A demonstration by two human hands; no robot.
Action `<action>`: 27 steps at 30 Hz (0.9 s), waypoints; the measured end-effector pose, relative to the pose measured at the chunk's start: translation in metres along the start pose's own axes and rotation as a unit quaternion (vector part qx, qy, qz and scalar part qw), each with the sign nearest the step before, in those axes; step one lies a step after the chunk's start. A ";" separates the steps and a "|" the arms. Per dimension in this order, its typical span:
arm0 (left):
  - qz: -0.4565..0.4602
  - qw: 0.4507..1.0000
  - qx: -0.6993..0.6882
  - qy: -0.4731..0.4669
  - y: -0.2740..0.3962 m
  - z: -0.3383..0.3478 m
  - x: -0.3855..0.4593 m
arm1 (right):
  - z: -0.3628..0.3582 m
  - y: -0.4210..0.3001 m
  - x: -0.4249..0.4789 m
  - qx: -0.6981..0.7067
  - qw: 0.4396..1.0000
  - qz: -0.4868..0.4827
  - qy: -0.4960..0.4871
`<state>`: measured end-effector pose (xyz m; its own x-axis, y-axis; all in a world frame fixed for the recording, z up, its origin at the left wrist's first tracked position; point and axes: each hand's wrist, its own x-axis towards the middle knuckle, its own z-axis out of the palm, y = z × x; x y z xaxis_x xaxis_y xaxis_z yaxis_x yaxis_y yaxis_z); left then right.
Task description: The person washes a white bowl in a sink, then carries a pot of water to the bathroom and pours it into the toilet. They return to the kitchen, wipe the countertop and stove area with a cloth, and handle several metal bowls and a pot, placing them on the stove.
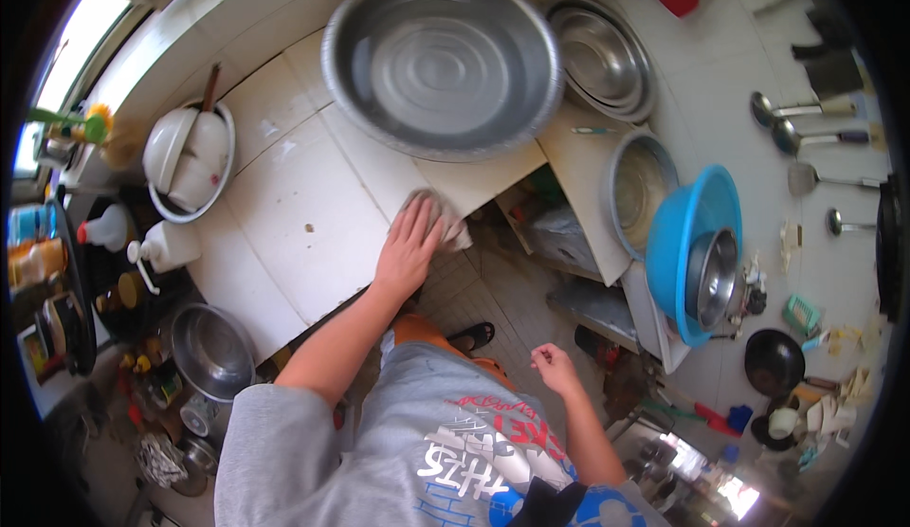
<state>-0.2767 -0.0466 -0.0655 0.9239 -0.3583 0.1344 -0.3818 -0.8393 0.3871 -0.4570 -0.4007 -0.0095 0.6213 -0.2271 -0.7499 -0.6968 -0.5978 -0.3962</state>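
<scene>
My left hand (408, 246) presses a crumpled, greyish cloth (449, 225) against the white tiled counter (284, 203), near its front edge. The cloth is blurred, and part of it hangs past the edge. Low in front of my body, my right hand (557, 368) is loosely curled and touches nothing, with no object visible in it. A large, wide metal basin (441, 79) stands on the counter just beyond my left hand. To the left, a metal bowl (229, 125) holds several white dishes.
Nested metal basins (604, 61) stand at the back right. A metal pot (640, 193) and a blue plastic basin (675, 257) with a steel bowl (713, 278) line the right side. A white pump bottle (170, 246) is at left, above another metal basin (212, 351). Ladles (785, 136) hang on the right wall.
</scene>
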 end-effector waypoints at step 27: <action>0.317 0.681 0.540 -0.380 -0.035 0.047 -0.109 | 0.013 0.223 -0.078 0.183 0.978 -0.013 0.097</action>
<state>-0.3655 0.0023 -0.1367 0.4406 -0.5529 -0.7073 -0.8733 -0.0815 -0.4803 -0.6661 -0.5063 -0.0461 0.6727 -0.3774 -0.6365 -0.7390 -0.2985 -0.6040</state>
